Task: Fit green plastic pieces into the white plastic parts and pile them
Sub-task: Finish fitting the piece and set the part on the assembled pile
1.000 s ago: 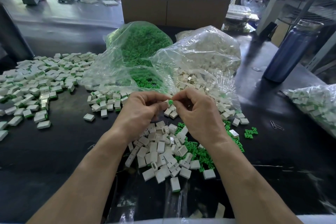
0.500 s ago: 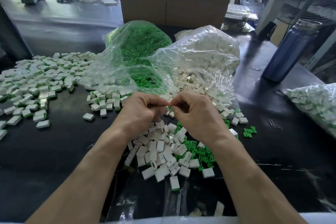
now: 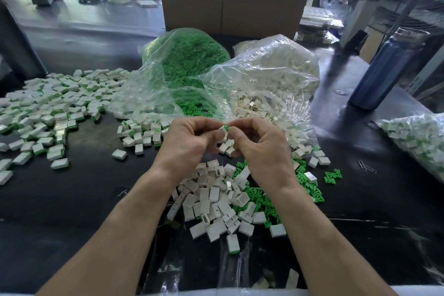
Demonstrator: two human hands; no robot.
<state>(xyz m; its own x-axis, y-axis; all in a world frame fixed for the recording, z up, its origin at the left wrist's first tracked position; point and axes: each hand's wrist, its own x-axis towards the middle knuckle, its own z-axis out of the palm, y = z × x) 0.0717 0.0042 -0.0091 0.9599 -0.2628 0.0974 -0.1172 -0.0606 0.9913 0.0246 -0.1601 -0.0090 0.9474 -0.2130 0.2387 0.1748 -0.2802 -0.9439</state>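
L hand [image 3: 189,139] & R hand [image 3: 262,146] meet fingertip to fingertip at frame centre, fingers curled, both pinching one small white part [image 3: 225,129] w/ a green piece showing at its top edge; looks mid press-fit. Judging by size, it's light, stiff moulded plastic, smooth, prob slippery: best pinched on the flat sides, pushing the green end in. At 6 o'clock of the hands: loose white parts [image 3: 211,199], boxy, slotted. At 4 o'clock: green pieces [image 3: 260,196], small, angular. At 9–10 o'clock: pile of finished parts [image 3: 48,113]. At 12 o'clock: crinkly clear bag of green [image 3: 187,60]; 1 o'clock: bag of white [image 3: 274,72]. Black glossy table [image 3: 72,199].
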